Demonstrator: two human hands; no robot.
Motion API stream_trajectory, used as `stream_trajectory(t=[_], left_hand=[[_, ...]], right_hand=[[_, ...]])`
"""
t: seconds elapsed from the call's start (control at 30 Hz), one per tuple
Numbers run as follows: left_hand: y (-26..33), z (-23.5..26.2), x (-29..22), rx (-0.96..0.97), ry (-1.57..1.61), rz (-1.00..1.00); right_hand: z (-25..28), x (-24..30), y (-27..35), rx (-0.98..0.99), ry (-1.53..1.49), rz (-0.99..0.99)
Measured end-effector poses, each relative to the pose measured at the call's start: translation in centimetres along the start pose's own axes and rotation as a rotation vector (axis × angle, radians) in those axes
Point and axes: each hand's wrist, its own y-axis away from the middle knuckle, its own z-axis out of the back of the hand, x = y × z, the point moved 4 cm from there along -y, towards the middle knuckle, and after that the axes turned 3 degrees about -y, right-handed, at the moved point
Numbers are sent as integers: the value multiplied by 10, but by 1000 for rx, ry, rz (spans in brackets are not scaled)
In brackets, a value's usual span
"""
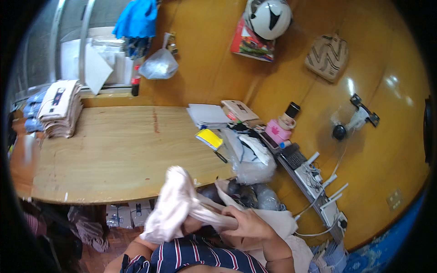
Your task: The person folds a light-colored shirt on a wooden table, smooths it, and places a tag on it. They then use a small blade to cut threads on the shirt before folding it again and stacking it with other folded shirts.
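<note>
- Head view: my right hand (248, 223) comes up from the lower edge, forearm bent in across my striped shirt (200, 257), knuckles up and fingers curled over.
- Its grip is clenched on a pale pink cloth (175, 207), squeezing a twisted, rope-like stretch of it just below the worktop (118, 150) front edge.
- From that grip the cloth runs left and upward, then bunches into a loose, puffy mass whose top overlaps the worktop's near edge.
- My left hand (191, 224) is mostly hidden under the bunched cloth; only a bit of it shows beneath the folds, so I cannot tell whether its grip is closed or slack. My left forearm shows low at the lower edge, beside the shirt.
- A beige bag (277, 220) lies just behind and to the right of my right hand, its pale fabric touching the wrist area.
- On the worktop, well apart from my hands, a stack of folded cloths (59, 109) sits at the far left end.
- At the right end lie papers (207, 114), a yellow pad (209, 139) and crumpled clear plastic bags (252, 166), the plastic nearest to the cloth.
</note>
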Motion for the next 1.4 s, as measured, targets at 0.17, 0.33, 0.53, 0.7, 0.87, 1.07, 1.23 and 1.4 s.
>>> stream_trajectory(t=[0.17,0.33,0.53,0.7,0.87,1.07,1.23,1.4], left_hand=[[75,66,-72,-382,-289,-194],[164,102,-135,-787,-705,-218],[127,138,-183,-742,-918,-201],[74,159,-243,-729,-1077,-237],[-59,194,-313,-561,-1255,-358],[-204,254,-370,-529,-1606,-523],[-139,375,-220,-725,-1923,-34],[-101,406,-161,-696,-2006,272]], right_hand=[[-32,-62,-31,346,24,227],[-82,-110,-60,199,205,122],[-10,-212,11,-893,-626,-149],[19,-210,8,-1267,-539,-261],[65,-180,-221,-1215,-160,-178],[93,-112,-396,-1334,354,-71],[-96,-122,-393,-675,371,-201],[-158,-186,-402,-245,528,-573]])
